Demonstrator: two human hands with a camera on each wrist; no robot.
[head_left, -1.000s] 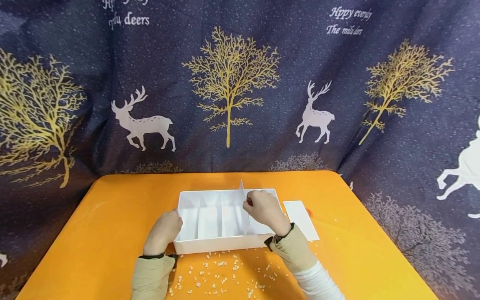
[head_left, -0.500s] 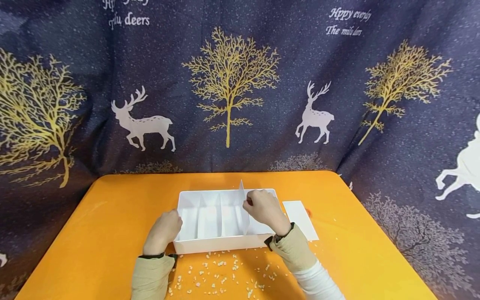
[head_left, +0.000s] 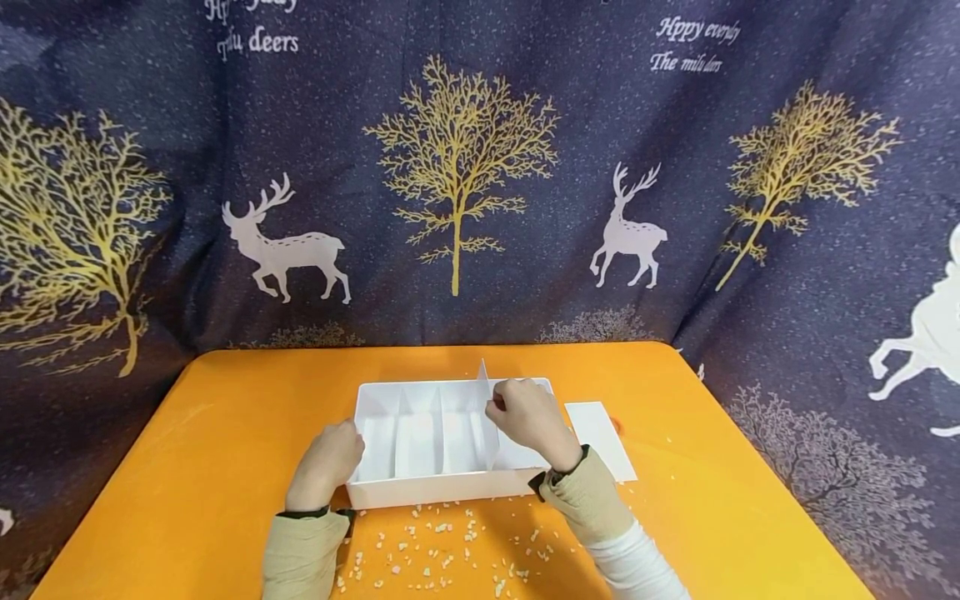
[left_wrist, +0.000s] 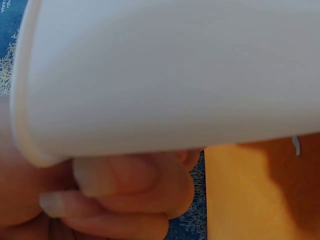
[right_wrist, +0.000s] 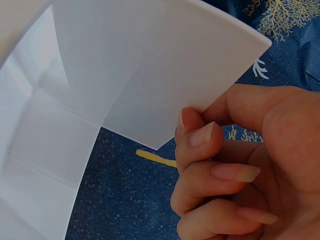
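A white rectangular box (head_left: 435, 490) lies on the orange table in the head view, with thin upright dividers (head_left: 443, 429) crossing its left part. My left hand (head_left: 327, 462) grips the box's left wall; in the left wrist view its fingers (left_wrist: 135, 175) curl under the edge of the white wall (left_wrist: 175, 80). Between thumb and fingertips, my right hand (head_left: 532, 421) pinches a loose white divider panel (head_left: 491, 443). That panel stands across the box's right part, its far corner sticking up above the back rim. In the right wrist view the hand (right_wrist: 235, 170) holds the panel (right_wrist: 155, 65) by its edge.
Flat on the table to the box's right lies another white panel (head_left: 602, 442). Small pale crumbs (head_left: 442, 527) are scattered in front of the box. A dark curtain (head_left: 517, 308) with deer and trees hangs behind the table (head_left: 225, 433).
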